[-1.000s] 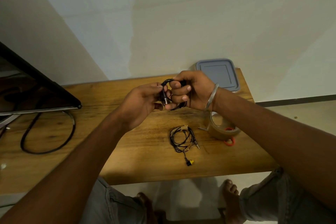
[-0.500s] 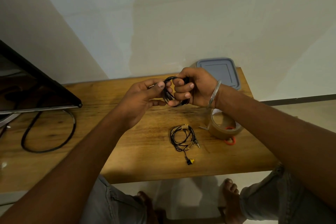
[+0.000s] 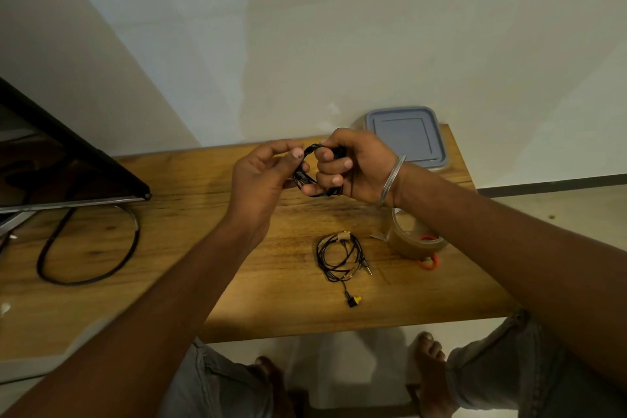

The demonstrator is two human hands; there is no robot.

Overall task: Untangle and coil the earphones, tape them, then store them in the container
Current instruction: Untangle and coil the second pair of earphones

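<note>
Above the wooden table [image 3: 176, 285], both hands hold a small coil of black earphone cable [image 3: 305, 168]. My right hand [image 3: 353, 166] has its fingers curled through the coil. My left hand [image 3: 264, 176] pinches the coil's left side with thumb and fingertips. A second black earphone set [image 3: 341, 256], coiled and bound with a strip of tape, lies on the table below, one yellow-tipped earbud [image 3: 354, 300] trailing toward me. A brown tape roll [image 3: 414, 237] stands to its right. The grey lidded container [image 3: 405, 136] sits at the table's far right corner, its lid on.
A dark monitor [image 3: 61, 166] stands at the left, with a thick black cable loop [image 3: 88, 248] lying on the table beneath it. An orange ring [image 3: 428, 263] pokes out beside the tape roll. My knees and bare feet show below the table's near edge.
Both hands have risen slightly with the coil. The left hand's fingers have shifted up along the coil's left side, and the coil has opened into a rounder loop.
</note>
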